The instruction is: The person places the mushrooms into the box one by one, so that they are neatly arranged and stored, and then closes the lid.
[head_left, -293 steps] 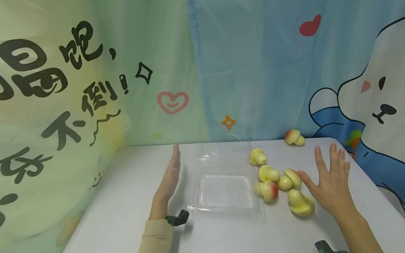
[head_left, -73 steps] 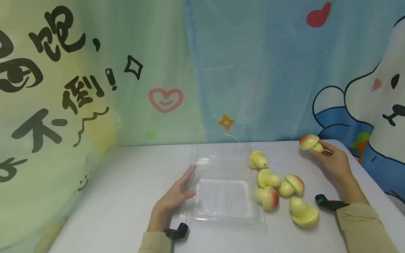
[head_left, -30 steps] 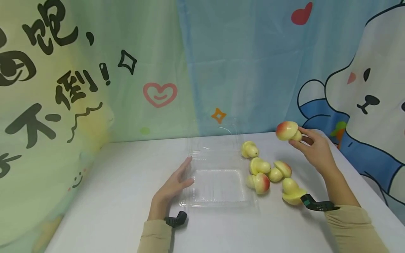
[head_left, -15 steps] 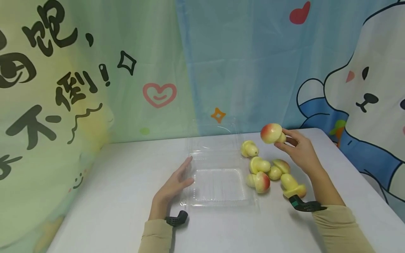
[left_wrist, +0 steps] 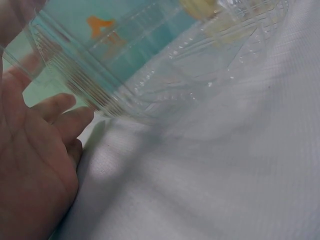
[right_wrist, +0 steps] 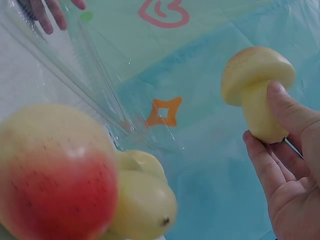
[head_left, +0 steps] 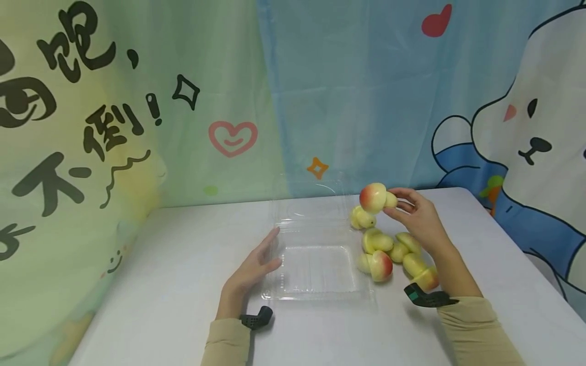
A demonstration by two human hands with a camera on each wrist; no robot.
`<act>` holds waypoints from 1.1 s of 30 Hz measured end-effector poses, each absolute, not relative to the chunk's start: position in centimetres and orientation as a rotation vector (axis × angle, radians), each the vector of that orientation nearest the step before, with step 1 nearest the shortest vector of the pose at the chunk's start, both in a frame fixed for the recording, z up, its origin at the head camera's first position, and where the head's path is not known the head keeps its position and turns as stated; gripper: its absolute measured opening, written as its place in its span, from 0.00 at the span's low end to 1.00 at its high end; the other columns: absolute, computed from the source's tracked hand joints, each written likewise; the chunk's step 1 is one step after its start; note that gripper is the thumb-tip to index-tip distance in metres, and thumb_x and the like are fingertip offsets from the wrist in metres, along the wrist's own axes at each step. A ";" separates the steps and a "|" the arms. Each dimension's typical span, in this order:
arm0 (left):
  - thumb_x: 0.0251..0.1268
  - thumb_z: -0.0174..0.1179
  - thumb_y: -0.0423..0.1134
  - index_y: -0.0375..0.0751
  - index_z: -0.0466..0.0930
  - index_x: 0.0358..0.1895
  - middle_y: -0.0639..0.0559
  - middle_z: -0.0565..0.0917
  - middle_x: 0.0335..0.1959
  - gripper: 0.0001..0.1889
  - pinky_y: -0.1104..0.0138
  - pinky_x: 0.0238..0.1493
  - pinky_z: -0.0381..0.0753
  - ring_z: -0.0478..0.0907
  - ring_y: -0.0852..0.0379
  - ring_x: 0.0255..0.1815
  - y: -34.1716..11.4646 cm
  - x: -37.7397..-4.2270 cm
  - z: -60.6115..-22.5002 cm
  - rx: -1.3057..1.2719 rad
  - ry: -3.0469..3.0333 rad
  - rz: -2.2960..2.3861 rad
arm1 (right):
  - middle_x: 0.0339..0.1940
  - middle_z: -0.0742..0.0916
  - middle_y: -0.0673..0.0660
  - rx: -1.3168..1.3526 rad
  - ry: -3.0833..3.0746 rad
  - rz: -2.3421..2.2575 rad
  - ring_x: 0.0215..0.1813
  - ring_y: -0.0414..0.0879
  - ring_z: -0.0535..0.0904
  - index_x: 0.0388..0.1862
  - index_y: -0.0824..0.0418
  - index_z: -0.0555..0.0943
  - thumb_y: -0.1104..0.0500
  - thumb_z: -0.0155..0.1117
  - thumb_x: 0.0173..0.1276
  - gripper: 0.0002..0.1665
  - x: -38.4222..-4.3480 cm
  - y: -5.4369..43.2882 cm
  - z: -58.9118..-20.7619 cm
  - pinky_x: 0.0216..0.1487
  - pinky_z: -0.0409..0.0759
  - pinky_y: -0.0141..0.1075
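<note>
My right hand [head_left: 418, 216] pinches a toy mushroom [head_left: 373, 197] by its stem, thumb on one side and fingers on the other. Its rounded cap is yellow and red and points left, raised above the table. In the right wrist view the same mushroom [right_wrist: 257, 92] is cap up, clear of the others. My left hand [head_left: 249, 269] is at the left side of a clear plastic container [head_left: 320, 295], fingers loosely extended along its edge. The container's lid [head_left: 311, 208] stands raised at the back. In the left wrist view fingers [left_wrist: 72, 122] are close against the container's ridged wall.
Several more toy mushrooms lie right of the container: one at the back [head_left: 363, 217], one with a red cap [head_left: 381, 266] by its edge, and one [head_left: 421, 272] partly behind the right wrist camera [head_left: 428, 296]. A printed curtain [head_left: 357, 101] hangs behind the white table [head_left: 192, 284].
The right hand has picked up the mushroom from the back right and carried it left, toward the container. The left hand has come to the container's left edge and stayed there.
</note>
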State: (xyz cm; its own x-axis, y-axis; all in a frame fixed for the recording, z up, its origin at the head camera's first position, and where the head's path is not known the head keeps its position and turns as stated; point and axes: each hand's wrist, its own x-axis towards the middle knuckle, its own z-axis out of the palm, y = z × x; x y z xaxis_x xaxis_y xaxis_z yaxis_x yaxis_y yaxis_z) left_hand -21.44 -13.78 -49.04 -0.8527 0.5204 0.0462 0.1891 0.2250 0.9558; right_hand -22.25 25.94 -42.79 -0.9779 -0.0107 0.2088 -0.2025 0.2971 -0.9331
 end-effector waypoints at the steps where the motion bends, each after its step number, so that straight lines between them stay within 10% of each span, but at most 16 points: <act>1: 0.64 0.58 0.33 0.44 0.46 0.76 0.50 0.46 0.78 0.40 0.52 0.77 0.42 0.44 0.49 0.78 -13.8 -21.5 -49.1 0.668 2.221 1.666 | 0.55 0.75 0.42 0.212 -2.392 1.775 0.53 0.27 0.75 0.63 0.57 0.69 0.56 0.66 0.64 0.30 -22.3 25.8 -42.9 0.48 0.78 0.20; 20: 0.62 0.62 0.41 0.44 0.47 0.76 0.50 0.47 0.78 0.43 0.52 0.77 0.41 0.43 0.49 0.78 -13.9 -21.5 -49.2 0.639 2.217 1.672 | 0.68 0.70 0.55 0.289 -2.519 1.946 0.56 0.34 0.75 0.69 0.55 0.67 0.50 0.65 0.64 0.35 -22.8 22.2 -43.4 0.50 0.79 0.23; 33: 0.63 0.61 0.37 0.45 0.47 0.76 0.52 0.47 0.78 0.42 0.52 0.77 0.41 0.42 0.51 0.79 -13.9 -21.5 -49.1 0.625 2.226 1.662 | 0.59 0.79 0.51 0.394 -2.514 2.026 0.54 0.36 0.79 0.64 0.58 0.71 0.51 0.67 0.62 0.32 -23.4 18.8 -43.5 0.50 0.78 0.25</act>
State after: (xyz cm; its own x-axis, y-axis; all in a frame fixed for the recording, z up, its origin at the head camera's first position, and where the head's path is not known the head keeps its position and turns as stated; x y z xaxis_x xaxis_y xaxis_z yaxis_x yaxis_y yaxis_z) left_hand -21.51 -13.85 -49.07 -0.8626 0.5053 0.0242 0.1667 0.2388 0.9567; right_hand -23.45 18.83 -43.46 -0.9646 -0.2557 0.0646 -0.1175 0.1970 -0.9733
